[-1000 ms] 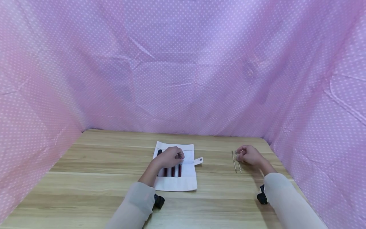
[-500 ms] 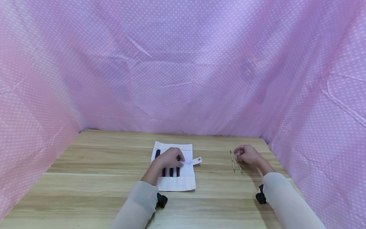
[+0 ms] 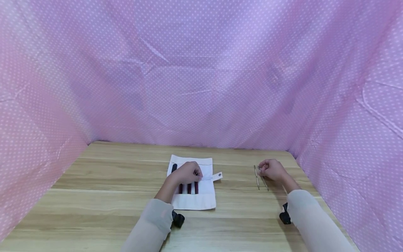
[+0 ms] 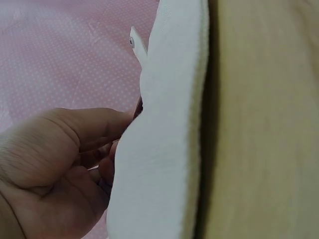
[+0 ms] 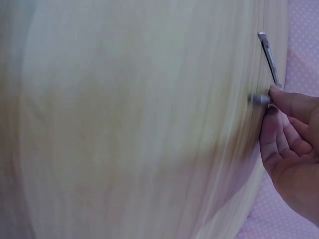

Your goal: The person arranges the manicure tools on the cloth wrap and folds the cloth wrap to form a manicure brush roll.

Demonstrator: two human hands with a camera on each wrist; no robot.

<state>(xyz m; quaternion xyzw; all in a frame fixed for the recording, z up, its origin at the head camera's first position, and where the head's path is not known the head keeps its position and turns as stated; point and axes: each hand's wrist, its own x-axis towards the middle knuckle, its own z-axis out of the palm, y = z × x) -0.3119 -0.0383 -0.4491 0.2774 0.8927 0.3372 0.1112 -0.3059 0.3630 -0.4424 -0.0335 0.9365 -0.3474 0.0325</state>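
Pinched between thumb and fingertips of the right hand [image 3: 274, 170] is the upper part of a slim, silvery metal rod [image 3: 265, 182], whose lower end slants down over the light wood-grain table [image 3: 239, 217]. Another thin metal rod [image 3: 256, 177] lies just beside it, apparently outside the grip. Over the unfolded white fabric pouch [image 3: 207, 189], the left hand [image 3: 188, 173] bends its fingers near the dark red, slim-handled tools [image 3: 189, 189]; whether it grips one of them I cannot tell, as the pouch edge hides the fingertips in the left wrist view.

The step in hand looks like handling a single rod while the other hand attends to the pouch. Next, I judge, calls for a secure pinch that keeps the second rod undisturbed.

Three dark red handles run down to the pouch's bottom strip and seem tucked into it; a black round-topped tool [image 3: 174, 167] lies left of them, partly covered. The white snap tab [image 3: 218, 176] sticks out unfastened to the right
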